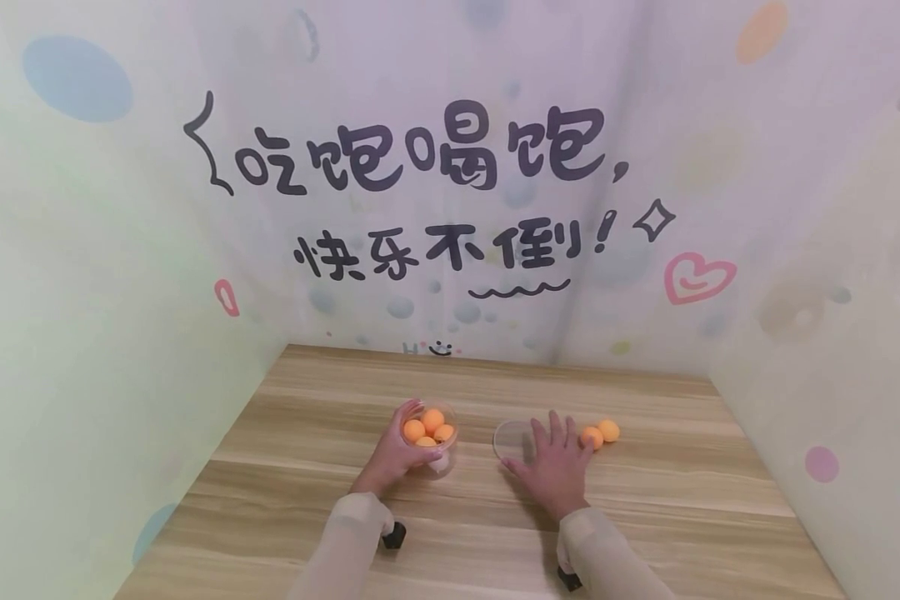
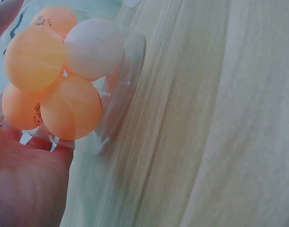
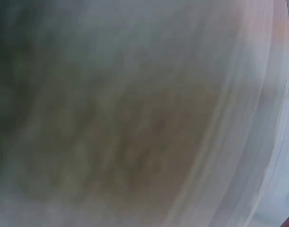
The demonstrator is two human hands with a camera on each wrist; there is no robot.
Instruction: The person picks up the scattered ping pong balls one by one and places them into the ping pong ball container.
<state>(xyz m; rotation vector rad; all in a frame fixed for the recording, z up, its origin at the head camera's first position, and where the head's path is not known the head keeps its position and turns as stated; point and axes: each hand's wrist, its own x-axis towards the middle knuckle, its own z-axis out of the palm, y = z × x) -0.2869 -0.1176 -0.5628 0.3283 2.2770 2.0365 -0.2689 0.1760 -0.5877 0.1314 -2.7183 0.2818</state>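
My left hand (image 1: 401, 454) grips a clear plastic tub (image 2: 127, 90) around its side. Inside are several orange table tennis balls (image 2: 71, 108) and a white ball (image 2: 94, 48). In the left wrist view the palm lies against the tub. My right hand (image 1: 555, 467) is spread palm down beside a clear round plastic piece (image 1: 512, 440), with the thumb near its edge; whether it is a lid or a shallow container I cannot tell. Two loose orange balls (image 1: 607, 431) lie by the right hand's outer fingers, the closer ball partly hidden by them. The right wrist view is mostly blurred.
A wood-grain table (image 1: 330, 375) lies under both hands. A printed fabric wall (image 1: 450, 200) with dark lettering rises at its back edge. Further pale walls (image 1: 82, 292) stand along the left and right sides.
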